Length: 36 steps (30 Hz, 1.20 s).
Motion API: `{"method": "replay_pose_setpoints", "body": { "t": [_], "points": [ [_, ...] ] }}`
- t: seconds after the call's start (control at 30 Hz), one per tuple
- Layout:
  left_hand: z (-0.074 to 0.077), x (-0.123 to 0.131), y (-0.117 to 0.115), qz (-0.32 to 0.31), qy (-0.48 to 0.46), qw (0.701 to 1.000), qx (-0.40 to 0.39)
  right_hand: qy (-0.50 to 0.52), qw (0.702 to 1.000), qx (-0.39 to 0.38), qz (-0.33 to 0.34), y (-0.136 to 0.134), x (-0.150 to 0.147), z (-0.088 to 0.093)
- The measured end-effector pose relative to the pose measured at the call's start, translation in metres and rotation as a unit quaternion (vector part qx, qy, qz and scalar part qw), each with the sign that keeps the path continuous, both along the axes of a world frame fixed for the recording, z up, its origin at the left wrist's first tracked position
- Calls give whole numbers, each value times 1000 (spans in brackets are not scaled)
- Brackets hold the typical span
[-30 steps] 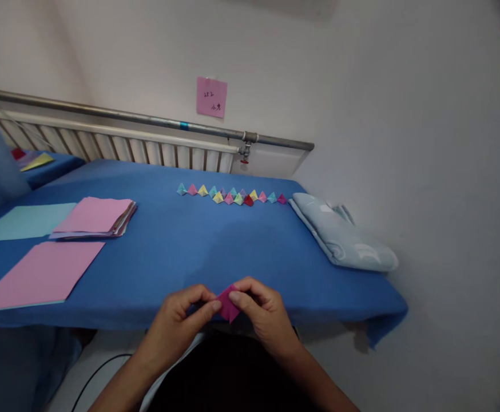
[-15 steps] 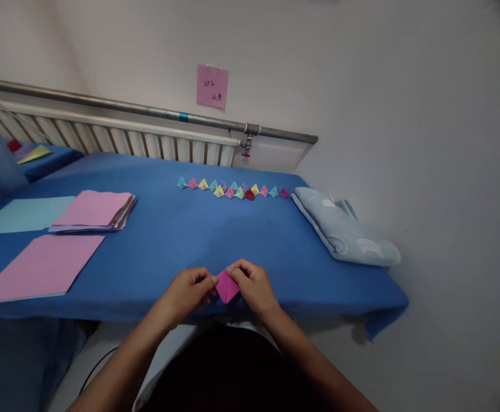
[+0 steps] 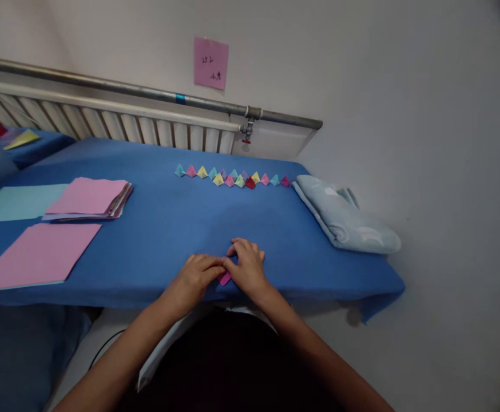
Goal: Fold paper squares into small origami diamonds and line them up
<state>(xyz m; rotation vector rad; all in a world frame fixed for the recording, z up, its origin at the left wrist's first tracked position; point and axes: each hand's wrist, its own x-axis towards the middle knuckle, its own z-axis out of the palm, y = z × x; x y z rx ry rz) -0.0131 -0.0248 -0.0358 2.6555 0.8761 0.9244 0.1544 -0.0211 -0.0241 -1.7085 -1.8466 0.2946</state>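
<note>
A small magenta folded paper lies near the front edge of the blue-covered table, mostly hidden under the fingers. My left hand holds its left side, thumb and fingers pressed together on it. From the right, my right hand has its thumb on the paper, close to the left fingertips, with its other fingers curled beyond. Farther back, several small folded paper pieces in many colours form two rows.
To the left lie a stack of coloured paper, a light blue sheet and pink sheets. A folded pale towel is at the right. Behind the table run a radiator and a pipe.
Both hands have closed in over the magenta paper, which now shows much less. The fingertips have come together. The whole view has shifted slightly, with the table higher in it.
</note>
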Motion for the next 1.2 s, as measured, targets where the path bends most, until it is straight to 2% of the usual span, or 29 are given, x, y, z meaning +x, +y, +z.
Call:
{"method": "replay_pose_setpoints", "body": {
  "t": [0.1, 0.2, 0.27, 0.37, 0.57, 0.9, 1.2],
  "points": [
    [3, -1, 4, -11, 29, 1000, -6, 36, 999, 13, 13, -3, 5, 5],
    [8, -3, 5, -22, 50, 998, -15, 83, 992, 26, 92, -16, 15, 12],
    [11, -5, 4, -33, 58, 998, -16, 67, 985, 18, 157, -28, 23, 16],
    [16, -8, 3, -45, 62, 997, -21, 21, 979, 3, 202, -43, 30, 16],
    [21, -10, 5, -44, 76, 995, -46, 10, 978, -12, 209, -41, 31, 14],
    [12, -12, 14, -49, 47, 997, -42, 8, 977, -2, 211, -36, 30, 13],
    [12, -14, 16, -63, 41, 996, -53, 9, 978, 0, 208, -35, 30, 13]
  ]
}}
